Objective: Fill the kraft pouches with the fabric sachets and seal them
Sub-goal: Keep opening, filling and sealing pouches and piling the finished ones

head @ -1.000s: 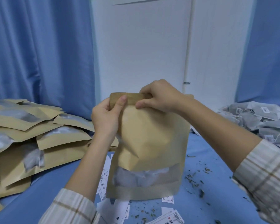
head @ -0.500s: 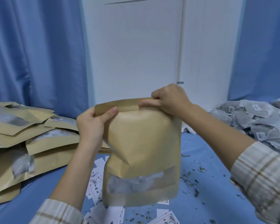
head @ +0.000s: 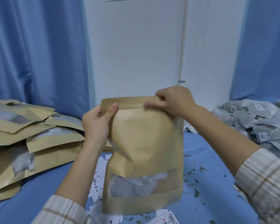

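Sealing stage. The kraft pouch (head: 144, 143) stands upright at the centre of the blue counter (head: 47, 188), sachets visible through its window. The left hand (head: 96, 123) pinches the top strip at its left corner; the right hand (head: 173, 101), which half a second ago pinched near the middle, now pinches nearer the right corner, suggesting the zip is almost pressed shut. Filled pouches (head: 31, 135) lie stacked at left, loose fabric sachets (head: 252, 120) at right. Blue curtains (head: 36, 54) flank a white door (head: 136, 54).
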`<state>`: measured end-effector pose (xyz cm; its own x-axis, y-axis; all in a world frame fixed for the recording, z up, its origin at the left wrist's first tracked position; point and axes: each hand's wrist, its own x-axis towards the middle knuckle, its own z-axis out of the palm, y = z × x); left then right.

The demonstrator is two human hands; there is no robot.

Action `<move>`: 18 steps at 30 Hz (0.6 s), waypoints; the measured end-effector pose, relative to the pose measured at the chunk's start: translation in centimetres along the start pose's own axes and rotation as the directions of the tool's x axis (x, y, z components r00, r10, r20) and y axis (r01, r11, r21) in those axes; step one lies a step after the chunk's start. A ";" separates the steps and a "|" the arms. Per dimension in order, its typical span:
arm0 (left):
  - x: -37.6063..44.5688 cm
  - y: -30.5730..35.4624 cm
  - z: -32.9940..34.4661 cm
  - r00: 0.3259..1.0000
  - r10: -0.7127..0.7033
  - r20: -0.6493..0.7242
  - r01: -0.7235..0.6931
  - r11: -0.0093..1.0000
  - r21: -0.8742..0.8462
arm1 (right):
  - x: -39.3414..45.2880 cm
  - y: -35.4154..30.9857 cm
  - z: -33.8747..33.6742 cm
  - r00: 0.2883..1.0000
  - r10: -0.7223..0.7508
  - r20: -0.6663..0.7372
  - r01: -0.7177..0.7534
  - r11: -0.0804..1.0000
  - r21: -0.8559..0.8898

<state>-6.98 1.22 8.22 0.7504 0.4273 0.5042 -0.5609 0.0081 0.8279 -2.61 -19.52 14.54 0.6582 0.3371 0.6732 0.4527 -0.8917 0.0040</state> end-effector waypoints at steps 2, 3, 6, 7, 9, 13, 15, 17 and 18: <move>-0.5 0.0 0.8 0.999 0.022 0.041 -0.023 0.999 0.026 | 0.4 -2.1 0.8 0.992 -0.125 0.020 0.121 0.984 0.134; -0.7 0.0 1.1 0.999 0.026 0.047 -0.027 0.999 0.019 | 0.6 -3.2 1.1 0.989 -0.149 0.005 0.145 0.968 0.206; -0.5 -0.2 0.3 0.984 -0.038 0.174 0.055 0.994 -0.090 | 1.4 -4.2 1.3 0.992 -0.109 -0.069 0.126 0.932 0.341; -0.4 -0.5 -0.3 0.962 -0.084 0.260 0.115 0.988 -0.105 | 1.6 -4.0 1.1 0.991 -0.094 -0.092 0.121 0.930 0.347; -1.1 -1.3 -1.3 0.889 -0.226 0.399 0.229 0.973 0.039 | 1.6 -3.5 1.0 0.992 -0.060 -0.113 0.097 0.929 0.356; -2.1 -2.8 -1.7 0.895 -0.304 0.326 0.316 0.949 0.015 | 1.2 -2.2 1.1 0.996 -0.041 -0.075 0.065 0.933 0.353; -1.5 -2.9 -2.1 0.926 -0.289 0.245 0.310 0.949 -0.051 | 0.4 0.2 1.3 0.992 0.088 -0.090 -0.051 0.933 0.355; -1.0 -2.9 -2.9 0.931 -0.292 0.220 0.324 0.938 -0.124 | -1.6 2.7 1.3 0.948 0.314 0.053 -0.290 0.785 0.548; -0.8 -2.9 -3.2 0.927 -0.297 0.227 0.337 0.927 -0.163 | -2.9 3.8 1.6 0.920 0.326 0.220 -0.387 0.654 0.650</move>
<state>-7.05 3.76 4.59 0.9420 0.1884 0.2778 -0.3244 0.2987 0.8975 -1.82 -23.40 11.41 0.8848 0.0860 0.4580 0.4326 -0.5169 -0.7387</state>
